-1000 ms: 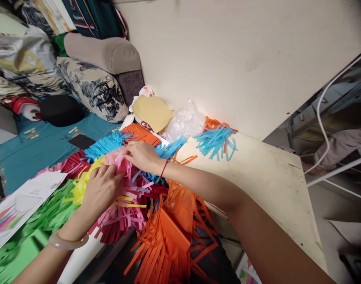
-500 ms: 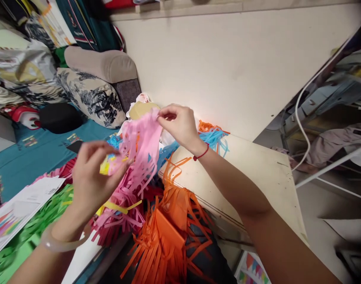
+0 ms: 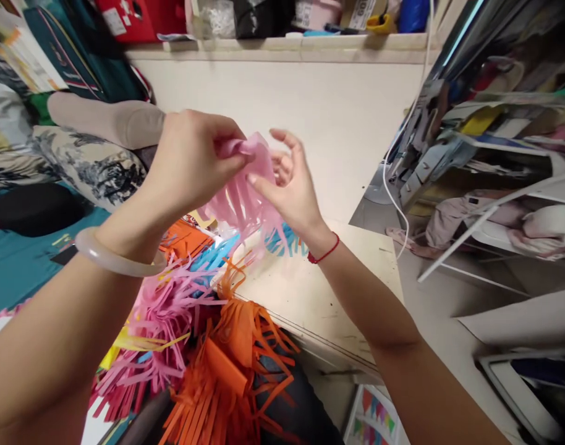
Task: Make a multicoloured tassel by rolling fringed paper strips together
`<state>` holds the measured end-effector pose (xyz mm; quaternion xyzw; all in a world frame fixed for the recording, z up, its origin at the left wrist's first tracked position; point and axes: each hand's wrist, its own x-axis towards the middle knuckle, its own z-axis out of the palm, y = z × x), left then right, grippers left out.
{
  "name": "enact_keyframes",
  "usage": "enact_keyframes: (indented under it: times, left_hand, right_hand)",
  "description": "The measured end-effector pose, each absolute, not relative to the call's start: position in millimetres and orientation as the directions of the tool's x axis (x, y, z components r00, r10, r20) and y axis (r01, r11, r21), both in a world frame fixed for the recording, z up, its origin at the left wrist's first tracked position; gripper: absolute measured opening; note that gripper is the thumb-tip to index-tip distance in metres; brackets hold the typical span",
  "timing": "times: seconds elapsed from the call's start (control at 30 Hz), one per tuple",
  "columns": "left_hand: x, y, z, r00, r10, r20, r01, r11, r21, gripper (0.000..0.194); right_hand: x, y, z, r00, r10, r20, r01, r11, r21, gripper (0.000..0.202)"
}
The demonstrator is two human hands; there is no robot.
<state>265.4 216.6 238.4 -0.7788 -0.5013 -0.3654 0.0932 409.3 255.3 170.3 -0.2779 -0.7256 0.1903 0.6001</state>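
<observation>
A pink tissue-paper tassel (image 3: pixel 245 191) hangs in front of me, its cut strips dangling. My left hand (image 3: pixel 194 154), with a pale bangle above it, pinches the tassel's uncut top edge. Right beside it is my right hand (image 3: pixel 294 185), thumb against the pink paper and the other fingers spread apart. An orange fringed tassel (image 3: pixel 231 364) lies across my lap. To its left sits a heap of pink tassels (image 3: pixel 166 327) with some yellow strips (image 3: pixel 138 340). Blue fringe (image 3: pixel 282 240) shows on the wooden surface behind the hanging tassel.
A pale wooden board (image 3: pixel 310 296) is just ahead, against a white panel (image 3: pixel 329 117). On the left are a patterned cushion (image 3: pixel 97 164) and a black rounded object (image 3: pixel 39 207). A white metal rack (image 3: pixel 496 228) and a white cable (image 3: pixel 391 179) stand right.
My left hand has risen and moved right to grip the pink tassel's top. My right hand has loosened its pinch and spread its fingers. The view has shifted right.
</observation>
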Motion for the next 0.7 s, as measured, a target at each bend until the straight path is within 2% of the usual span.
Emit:
enact_keyframes:
  times: [0.07,0.13,0.23,0.3,0.37,0.43,0.53,0.6,0.67,0.7]
  left_hand:
    - [263.7,219.8,233.9,0.193,0.686,0.702,0.78,-0.541,0.314,0.04]
    - [256.4,225.3,223.8,0.179,0.654,0.735,0.684,-0.619,0.385,0.03]
    - [236.9,236.0,200.4,0.201,0.64,0.742,0.508,-0.715,0.479,0.021]
    - [219.5,242.3,181.5,0.208,0.655,0.726,0.444,-0.725,0.527,0.024]
    - [199.7,245.6,162.3,0.223,0.674,0.705,0.462,-0.709,0.532,0.028]
    - [179.4,244.1,145.4,0.232,0.68,0.696,0.558,-0.679,0.477,0.028]
    - [157.2,231.1,129.7,0.206,0.651,0.731,0.815,-0.527,0.24,0.028]
    - [154.7,217.0,126.1,0.213,0.605,0.767,0.914,-0.402,0.063,0.049]
    - [163.3,203.7,123.9,0.279,0.549,0.788,0.927,-0.368,-0.072,0.074]
    - [170.9,198.8,121.5,0.323,0.531,0.783,0.918,-0.378,-0.123,0.077]
  right_hand:
    - [414.9,261.1,155.3,-0.211,0.712,0.67,0.141,0.701,-0.7,0.044]
    - [422.6,268.5,142.1,-0.285,0.769,0.572,0.102,0.618,-0.78,0.03]
    - [435.3,278.9,128.3,-0.389,0.786,0.48,0.094,0.552,-0.828,0.027]
    - [440.5,283.9,122.8,-0.419,0.791,0.447,0.225,0.567,-0.792,0.026]
    - [440.7,287.3,120.5,-0.39,0.81,0.438,0.441,0.582,-0.683,0.019]
    - [435.3,288.5,121.8,-0.364,0.802,0.474,0.612,0.59,-0.527,0.02]
    - [417.4,285.1,129.4,-0.417,0.733,0.538,0.714,0.63,-0.305,0.031]
    - [403.3,278.4,135.3,-0.458,0.706,0.54,0.755,0.63,-0.183,0.034]
    - [394.2,268.5,138.1,-0.491,0.7,0.519,0.79,0.608,-0.074,0.032]
    - [393.7,262.5,137.3,-0.511,0.697,0.502,0.799,0.601,-0.02,0.032]
